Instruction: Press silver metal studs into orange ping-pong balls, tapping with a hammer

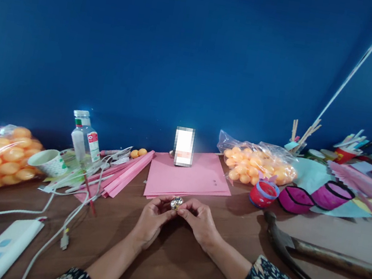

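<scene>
shiny metal pc (176, 203) in a narrow two-handed pinch

l hand (151, 221) & r hand (203, 225) meet above brown table (164, 269), fingertips nearly closed w/ just the pc btwn them. it's small, silvery, roundish, bright highlights; finer detail too small to tell. hammer (327, 256) lies off to the r. just past the hands, pink sheets (182, 179); behind, blue wall (186, 54).

Pink paper (182, 179) and a hammer (330, 257) suggest a craft workspace.

Shiny piece (176, 203) part-hidden by fingers, upright object (184, 146) pixelated; hammer (325, 254) cut off
</scene>
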A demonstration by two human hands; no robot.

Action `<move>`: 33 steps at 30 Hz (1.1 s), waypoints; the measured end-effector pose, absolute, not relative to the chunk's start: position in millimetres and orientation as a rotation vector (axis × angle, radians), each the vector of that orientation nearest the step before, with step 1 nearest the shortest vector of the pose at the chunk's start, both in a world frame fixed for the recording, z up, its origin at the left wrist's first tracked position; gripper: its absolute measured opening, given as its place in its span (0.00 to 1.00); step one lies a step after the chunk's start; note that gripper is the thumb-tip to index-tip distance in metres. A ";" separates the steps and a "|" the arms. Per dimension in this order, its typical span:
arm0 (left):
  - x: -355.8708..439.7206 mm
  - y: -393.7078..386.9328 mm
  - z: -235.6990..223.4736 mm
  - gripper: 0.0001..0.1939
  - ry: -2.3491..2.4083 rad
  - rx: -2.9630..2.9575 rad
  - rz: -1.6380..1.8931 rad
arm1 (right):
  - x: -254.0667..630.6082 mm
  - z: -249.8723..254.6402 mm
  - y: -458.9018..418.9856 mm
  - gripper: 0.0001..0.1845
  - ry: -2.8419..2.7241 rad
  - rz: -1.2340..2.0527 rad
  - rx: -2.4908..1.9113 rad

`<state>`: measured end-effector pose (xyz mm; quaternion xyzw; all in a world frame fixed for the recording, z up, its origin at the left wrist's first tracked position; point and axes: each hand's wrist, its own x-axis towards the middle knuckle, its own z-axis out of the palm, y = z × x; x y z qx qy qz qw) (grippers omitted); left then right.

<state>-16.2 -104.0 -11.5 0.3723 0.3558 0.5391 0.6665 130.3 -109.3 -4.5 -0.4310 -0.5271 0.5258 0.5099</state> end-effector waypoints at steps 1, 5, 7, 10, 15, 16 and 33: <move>-16.3 -103.8 -11.7 0.20 0.801 0.841 1.218 | 130.2 -4.6 -109.2 0.06 -1.267 1.269 -1.037; -16.7 -104.3 -12.0 0.20 0.808 0.849 1.221 | 130.4 -4.2 -108.9 0.06 -1.279 1.258 -1.051; -16.5 -104.5 -11.3 0.19 0.820 0.860 1.222 | 130.7 -3.8 -108.9 0.06 -1.288 1.245 -1.066; -15.9 -104.7 -9.8 0.19 0.835 0.878 1.232 | 130.8 -3.4 -109.3 0.07 -1.296 1.236 -1.087; -15.1 -105.8 -7.8 0.18 0.846 0.900 1.251 | 130.2 -3.3 -109.7 0.08 -1.305 1.233 -1.102; -15.0 -106.0 -7.4 0.18 0.846 0.904 1.250 | 130.1 -3.1 -109.6 0.08 -1.308 1.232 -1.101; -14.7 -106.5 -5.7 0.18 0.881 0.944 1.261 | 131.9 -3.4 -108.7 0.08 -1.315 1.257 -1.080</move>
